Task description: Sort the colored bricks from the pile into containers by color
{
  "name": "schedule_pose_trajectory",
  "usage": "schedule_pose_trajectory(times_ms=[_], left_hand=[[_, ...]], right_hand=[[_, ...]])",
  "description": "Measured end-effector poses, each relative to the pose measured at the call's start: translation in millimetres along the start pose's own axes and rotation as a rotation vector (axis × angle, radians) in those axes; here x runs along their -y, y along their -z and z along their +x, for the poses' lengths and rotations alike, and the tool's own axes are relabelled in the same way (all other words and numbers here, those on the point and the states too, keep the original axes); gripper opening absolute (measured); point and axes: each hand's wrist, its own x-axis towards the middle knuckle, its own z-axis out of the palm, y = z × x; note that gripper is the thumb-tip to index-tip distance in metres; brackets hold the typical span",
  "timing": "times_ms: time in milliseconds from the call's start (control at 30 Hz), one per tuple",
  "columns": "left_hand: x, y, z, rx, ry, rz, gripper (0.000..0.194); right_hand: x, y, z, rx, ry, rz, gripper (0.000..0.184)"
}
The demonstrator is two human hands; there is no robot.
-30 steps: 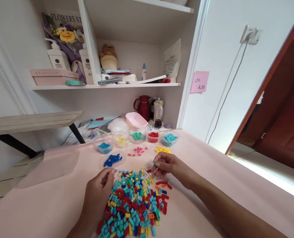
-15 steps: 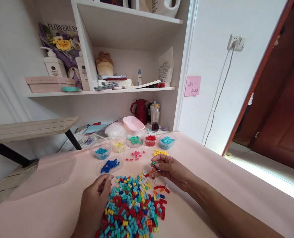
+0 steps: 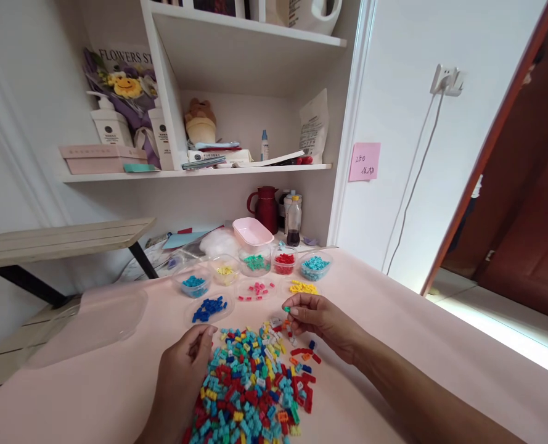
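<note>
My right hand (image 3: 322,317) pinches a small green toy brick (image 3: 287,309) between thumb and fingertips, above the far right edge of a big pile of mixed toy bricks (image 3: 250,382). Just below that hand a dark blue brick (image 3: 311,345) lies apart on the table. My left hand (image 3: 185,361) rests at the pile's left edge with curled fingers, thumb against the index finger. Whatever it may hold is hidden. Beyond the pile, clear tubs hold sorted bricks: green ones (image 3: 256,263), red ones (image 3: 283,264) and dark blue ones (image 3: 209,309) among them.
Yellow bricks (image 3: 302,288) and pink bricks (image 3: 257,290) sit in shallow clear containers in the middle. A clear lid (image 3: 89,327) lies at the left. Behind stand a pink basin (image 3: 253,232), a red jug (image 3: 266,209) and a bottle (image 3: 294,221), below white shelves.
A dark blue brick now lies on the table below my right hand, where none showed before. The green brick stays in my right fingers. The view has shifted slightly.
</note>
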Motion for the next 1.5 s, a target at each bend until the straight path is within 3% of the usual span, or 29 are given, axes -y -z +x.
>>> schedule_pose_trajectory(times_ms=[233, 433, 533, 633, 800, 900, 1067, 1233, 1500], left_hand=[[4.5, -2.2, 1.2, -0.018, -0.005, -0.05, 0.041], [10.0, -1.9, 3.0, -0.002, -0.068, -0.025, 0.035], [11.2, -0.5, 3.4, 0.006, -0.043, -0.032, 0.037], [14.5, -0.7, 4.0, 0.019, -0.023, -0.059, 0.037], [20.3, -3.2, 4.3, 0.028, 0.006, -0.096, 0.037], [18.3, -2.5, 3.9, 0.02, 0.011, -0.098, 0.035], [11.4, 0.5, 3.9, 0.03, 0.031, -0.105, 0.036], [9.7, 2.1, 6.2, 0.019, 0.073, -0.082, 0.041], [8.5, 3.1, 6.9, 0.031, 0.077, -0.047, 0.043]], right_hand=[[-1.6, -4.7, 8.9, -0.045, 0.014, -0.175, 0.031], [40.5, -14.0, 81.1, -0.293, 0.191, -0.221, 0.021], [60.0, -20.1, 118.8, -0.38, 0.259, -0.196, 0.029], [63.6, -21.4, 131.3, -0.398, 0.277, -0.178, 0.029], [47.3, -16.8, 91.6, -0.312, 0.235, -0.142, 0.024], [36.9, -16.7, 50.9, -0.153, 0.204, -0.143, 0.023], [20.8, -14.1, -1.0, -0.011, 0.13, -0.401, 0.023], [22.9, -4.3, -22.9, 0.201, 0.121, -0.728, 0.019], [30.6, -9.2, -38.7, 0.449, 0.3, -1.066, 0.023]])
